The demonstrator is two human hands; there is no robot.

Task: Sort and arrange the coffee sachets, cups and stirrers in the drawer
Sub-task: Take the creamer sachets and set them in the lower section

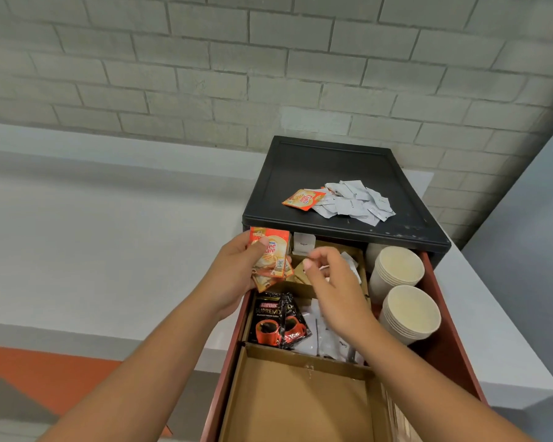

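Orange creamer sachets were gripped as an upright stack by the left hand at the drawer's far-left corner. The right hand was held just beside them, over the drawer's far compartment, fingers curled. Whether anything was pinched could not be told.

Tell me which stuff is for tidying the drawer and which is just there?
For the job: orange sachets, black coffee sachets, white sachets, paper cups, drawer.
Just there: brick wall, white counter.
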